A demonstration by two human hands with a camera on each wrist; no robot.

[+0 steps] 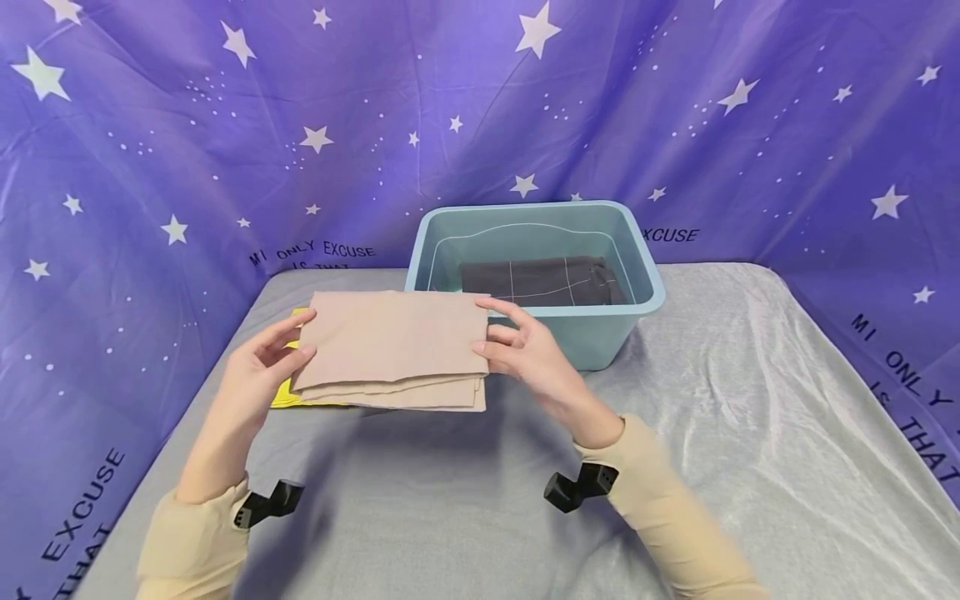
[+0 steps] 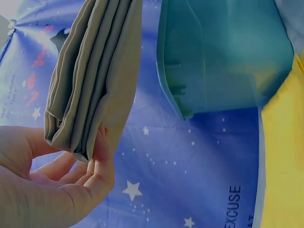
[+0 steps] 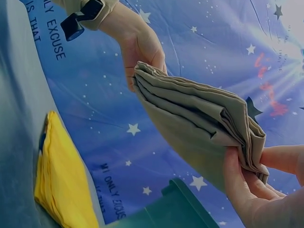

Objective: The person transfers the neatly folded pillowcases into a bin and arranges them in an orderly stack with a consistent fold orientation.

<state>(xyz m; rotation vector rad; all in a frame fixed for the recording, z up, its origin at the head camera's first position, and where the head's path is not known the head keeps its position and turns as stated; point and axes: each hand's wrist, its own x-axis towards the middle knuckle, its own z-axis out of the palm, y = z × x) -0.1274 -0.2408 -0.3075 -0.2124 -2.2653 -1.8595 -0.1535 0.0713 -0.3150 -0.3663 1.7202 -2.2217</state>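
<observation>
A beige cloth [image 1: 397, 337], folded into a thick rectangle of several layers, is held up above the table between both hands. My left hand [image 1: 258, 358] pinches its left end, thumb on the near face and fingers behind. At the opposite end my right hand [image 1: 536, 358] grips the edge between thumb and fingers. The stacked folds of the beige cloth [image 2: 90, 71] show edge-on in the left wrist view. Behind and below it a folded yellow cloth [image 1: 285, 395] lies on the table, mostly hidden in the head view; more of the yellow cloth [image 3: 64, 175] appears in the right wrist view.
A blue-green plastic bin [image 1: 600, 337] stands at the back of the table, just right of the beige cloth. Inside lies a folded dark grey cloth [image 1: 540, 279] with thin white lines. Grey fabric covers the table [image 1: 750, 433], and a purple starry curtain [image 1: 480, 108] hangs around it.
</observation>
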